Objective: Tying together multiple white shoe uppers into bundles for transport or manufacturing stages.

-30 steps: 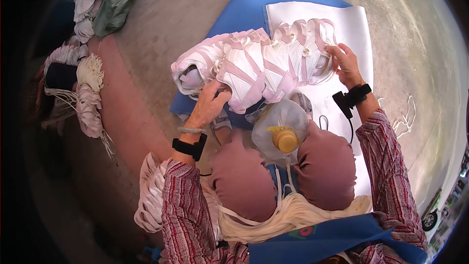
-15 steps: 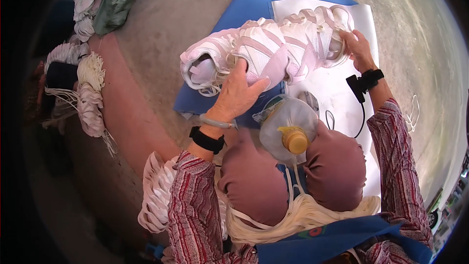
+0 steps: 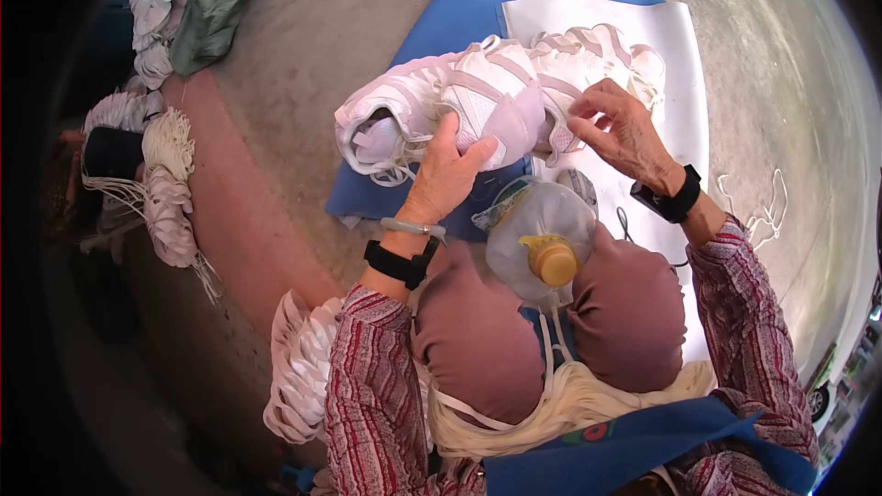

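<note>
A row of white and pale-pink shoe uppers (image 3: 496, 83) with laces lies overlapped across the sheets before me. My left hand (image 3: 443, 174) grips the near edge of one upper in the row, its thumb and fingers on either side of the material. At the left end of the row, an upper (image 3: 372, 133) shows its dark collar opening. My right hand (image 3: 625, 133) hovers at the near side of the row's middle. Its fingers are curled with a small gap to the thumb, and I see nothing between them.
A clear plastic bottle (image 3: 542, 230) with a yellow cap stands between my knees. White laces (image 3: 570, 409) are heaped on my lap. Beneath the uppers lie a blue sheet (image 3: 459, 28) and a white sheet (image 3: 684, 64). Stacked uppers (image 3: 303, 358) sit at my left.
My right hand has left the right end of the row and come left and nearer, to its middle. The uppers at that end have shifted. The left hand keeps its grip.
</note>
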The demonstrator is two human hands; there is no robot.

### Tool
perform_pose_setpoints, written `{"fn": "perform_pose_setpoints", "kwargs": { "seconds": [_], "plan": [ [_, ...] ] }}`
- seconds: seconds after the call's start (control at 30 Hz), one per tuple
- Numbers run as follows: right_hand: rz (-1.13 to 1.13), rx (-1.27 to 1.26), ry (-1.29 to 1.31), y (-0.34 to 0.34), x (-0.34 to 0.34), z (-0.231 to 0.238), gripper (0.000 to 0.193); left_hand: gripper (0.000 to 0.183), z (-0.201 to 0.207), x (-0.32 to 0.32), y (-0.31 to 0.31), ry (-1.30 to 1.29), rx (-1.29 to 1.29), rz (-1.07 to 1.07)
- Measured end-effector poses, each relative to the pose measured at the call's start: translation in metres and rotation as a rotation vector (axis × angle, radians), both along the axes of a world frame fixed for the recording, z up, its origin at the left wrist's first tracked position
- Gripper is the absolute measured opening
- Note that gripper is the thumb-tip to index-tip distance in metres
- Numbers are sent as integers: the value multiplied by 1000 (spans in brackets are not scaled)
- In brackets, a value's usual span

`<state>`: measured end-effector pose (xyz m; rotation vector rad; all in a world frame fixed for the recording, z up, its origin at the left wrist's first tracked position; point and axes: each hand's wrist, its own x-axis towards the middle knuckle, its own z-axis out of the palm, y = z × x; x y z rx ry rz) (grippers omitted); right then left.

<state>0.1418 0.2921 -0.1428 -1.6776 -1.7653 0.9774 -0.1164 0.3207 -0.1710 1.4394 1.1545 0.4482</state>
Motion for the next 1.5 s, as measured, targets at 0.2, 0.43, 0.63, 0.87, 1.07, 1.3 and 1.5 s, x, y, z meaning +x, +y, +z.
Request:
{"fn": "perform_pose_setpoints", "kwargs": {
  "seconds": [0.2,0.43,0.63,0.87,1.07,1.3,1.5],
  "plan": [
    [-7,-547,184,-3,34,-2,30,38,2,11,7,-203,-17,163],
    [-495,-565,0,-43,128,-86,35,36,-8,0,7,-348,-146,207],
    [-700,-692,627,-29,133,-129,89,49,-17,-20,-8,-104,-151,199],
    [-1058,-734,732,-38,144,-190,108,55,-21,-24,-7,-181,-245,246],
    [-1009,-758,1050,-55,122,-219,85,56,-21,-24,-7,-181,-292,278],
    [-654,-565,1073,-17,122,-148,43,53,-39,-44,-8,-43,-289,295],
    [-444,-310,930,35,54,-49,21,50,-59,-55,-17,138,-295,327]
  ]
}}
